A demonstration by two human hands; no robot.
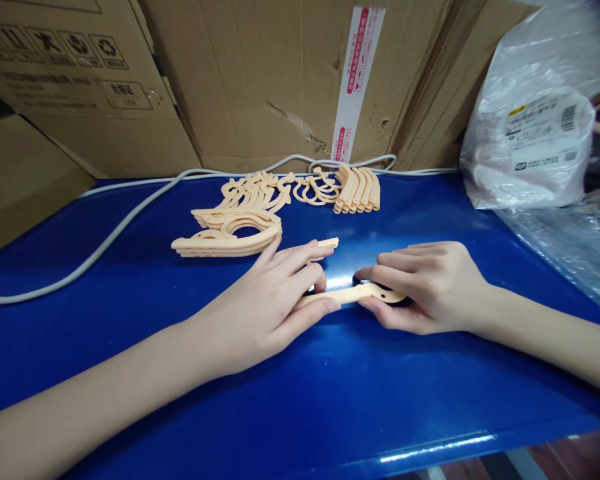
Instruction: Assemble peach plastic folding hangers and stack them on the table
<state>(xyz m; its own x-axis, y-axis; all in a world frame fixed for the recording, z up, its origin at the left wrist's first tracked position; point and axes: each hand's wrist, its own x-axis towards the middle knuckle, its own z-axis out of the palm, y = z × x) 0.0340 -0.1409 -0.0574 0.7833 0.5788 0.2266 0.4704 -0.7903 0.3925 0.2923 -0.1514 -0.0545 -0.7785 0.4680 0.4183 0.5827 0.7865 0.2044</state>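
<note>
Between my two hands, low over the blue table, is a beige plastic hanger part (350,295). My left hand (285,293) grips its left end between thumb and forefinger, with the other fingers stretched forward. My right hand (427,287) is closed on the right end, where a small dark hole shows; the fingers hide part of it. Behind my left fingers another beige piece (329,244) lies partly hidden. A stack of beige hangers (230,248) sits just beyond my left hand.
Along the back lie several curved hanger hooks (255,190), round hook pieces (316,189) and a row of hanger arms (357,190). A white cable (145,207) crosses the blue table (300,407). Cardboard boxes (260,73) wall the rear; plastic bags (535,147) stand at right.
</note>
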